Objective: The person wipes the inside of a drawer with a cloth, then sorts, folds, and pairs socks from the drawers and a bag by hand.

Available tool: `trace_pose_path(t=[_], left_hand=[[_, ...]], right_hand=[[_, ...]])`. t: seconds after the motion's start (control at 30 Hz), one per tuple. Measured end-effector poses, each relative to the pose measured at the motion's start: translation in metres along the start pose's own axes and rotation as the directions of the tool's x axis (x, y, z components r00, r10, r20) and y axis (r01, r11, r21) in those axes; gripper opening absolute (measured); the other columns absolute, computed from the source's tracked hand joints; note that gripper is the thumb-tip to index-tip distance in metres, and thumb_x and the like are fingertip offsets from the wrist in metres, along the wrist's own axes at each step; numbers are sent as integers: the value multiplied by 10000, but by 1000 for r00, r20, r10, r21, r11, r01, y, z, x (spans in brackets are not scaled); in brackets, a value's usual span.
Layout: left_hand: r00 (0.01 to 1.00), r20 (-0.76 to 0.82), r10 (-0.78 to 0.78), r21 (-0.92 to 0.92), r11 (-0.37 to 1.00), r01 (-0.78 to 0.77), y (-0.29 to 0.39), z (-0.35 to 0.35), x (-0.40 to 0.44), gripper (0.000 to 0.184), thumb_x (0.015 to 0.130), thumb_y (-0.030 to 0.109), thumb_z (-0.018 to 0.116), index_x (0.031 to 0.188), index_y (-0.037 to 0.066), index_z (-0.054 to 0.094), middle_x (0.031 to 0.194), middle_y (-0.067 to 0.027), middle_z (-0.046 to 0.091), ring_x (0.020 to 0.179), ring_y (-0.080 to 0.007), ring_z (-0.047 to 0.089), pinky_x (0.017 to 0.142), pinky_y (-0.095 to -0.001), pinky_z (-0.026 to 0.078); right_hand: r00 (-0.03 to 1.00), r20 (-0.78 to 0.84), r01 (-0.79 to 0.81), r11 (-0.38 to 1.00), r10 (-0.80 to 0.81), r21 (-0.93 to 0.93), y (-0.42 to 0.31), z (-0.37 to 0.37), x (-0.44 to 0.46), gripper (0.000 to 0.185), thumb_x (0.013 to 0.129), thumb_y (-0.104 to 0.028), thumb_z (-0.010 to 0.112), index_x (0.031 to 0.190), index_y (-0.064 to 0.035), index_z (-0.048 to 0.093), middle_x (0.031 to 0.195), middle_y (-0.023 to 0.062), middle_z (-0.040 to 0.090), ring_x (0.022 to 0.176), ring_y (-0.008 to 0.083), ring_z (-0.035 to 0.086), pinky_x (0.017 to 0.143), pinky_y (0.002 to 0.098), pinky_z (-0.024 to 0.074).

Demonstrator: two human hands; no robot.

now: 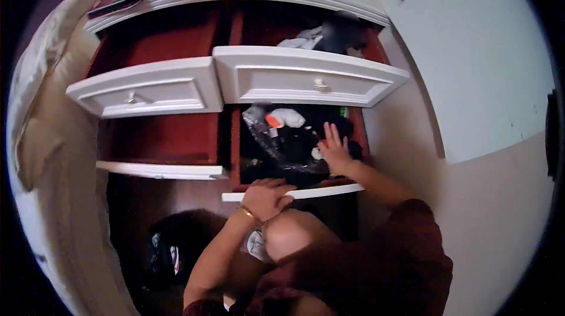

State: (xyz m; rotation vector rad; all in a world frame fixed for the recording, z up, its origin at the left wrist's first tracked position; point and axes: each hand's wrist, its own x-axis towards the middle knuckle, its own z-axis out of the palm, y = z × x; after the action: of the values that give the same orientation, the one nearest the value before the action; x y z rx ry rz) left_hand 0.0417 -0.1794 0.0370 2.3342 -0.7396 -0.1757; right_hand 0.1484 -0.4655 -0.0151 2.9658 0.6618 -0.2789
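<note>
Over the lower right drawer, my right hand [335,154] reaches in with fingers spread apart, on or just above the dark clothing. In that drawer lie a crumpled black plastic bag [268,139], a white item [288,118] with an orange patch beside it, and dark cloth. My left hand [268,198], with a gold bracelet [247,212] at its wrist, is curled over the top edge of the white drawer front [318,192]. What lies beneath my right palm is hidden.
Above, the upper right drawer [306,74] stands pulled out, with white and dark cloth inside. Left are two more open drawers, upper [147,87] and lower [159,170]. A black bag [176,251] lies on the floor. Bedding [59,139] borders the left, a pale wall [488,198] the right.
</note>
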Motion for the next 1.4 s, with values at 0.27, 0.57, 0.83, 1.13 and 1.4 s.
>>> trace_pose_path(t=[0.27,0.57,0.83,1.13,1.4], left_hand=[[999,-52,-4,29,1000,5,1,6,2,362,872,394,560,1170,202,636,1164,-139,624,1053,-321,596,909,-446,456],[997,-74,-11,2,1000,11,3,10,0,370,858,375,588,1177,191,626,1166,-136,618,1055,-328,592,911,-445,453],[998,-63,-24,13,1000,24,1,4,0,376,859,363,597,1187,181,620,1188,-138,610,1079,-318,585,924,-432,451],[958,-102,-268,-631,762,146,-15,-21,0,389,905,323,588,1215,89,588,1185,-122,610,1084,-263,584,922,-367,462],[703,-227,-674,-974,142,-178,0,-65,0,166,880,75,621,1042,48,599,816,2,611,701,-79,591,652,-248,564]], right_hand=[[894,-142,440,893,-426,90,-66,-170,45,280,819,-75,563,1090,-99,631,1147,147,609,1074,324,568,888,400,483],[953,77,292,956,-293,25,-67,-43,104,1240,576,-703,694,1509,-188,59,1497,270,200,1430,349,118,1119,560,-45],[955,-146,296,848,-258,440,-51,-56,91,824,722,-265,726,1428,-110,331,1247,174,561,1187,274,518,1130,431,205],[977,-198,176,231,75,957,-53,-136,28,132,912,-72,570,1031,-21,596,941,11,634,889,77,576,825,225,441],[963,-155,187,135,-218,973,-89,-164,24,403,885,-17,593,1270,-52,481,1107,48,585,994,89,548,873,240,437]])
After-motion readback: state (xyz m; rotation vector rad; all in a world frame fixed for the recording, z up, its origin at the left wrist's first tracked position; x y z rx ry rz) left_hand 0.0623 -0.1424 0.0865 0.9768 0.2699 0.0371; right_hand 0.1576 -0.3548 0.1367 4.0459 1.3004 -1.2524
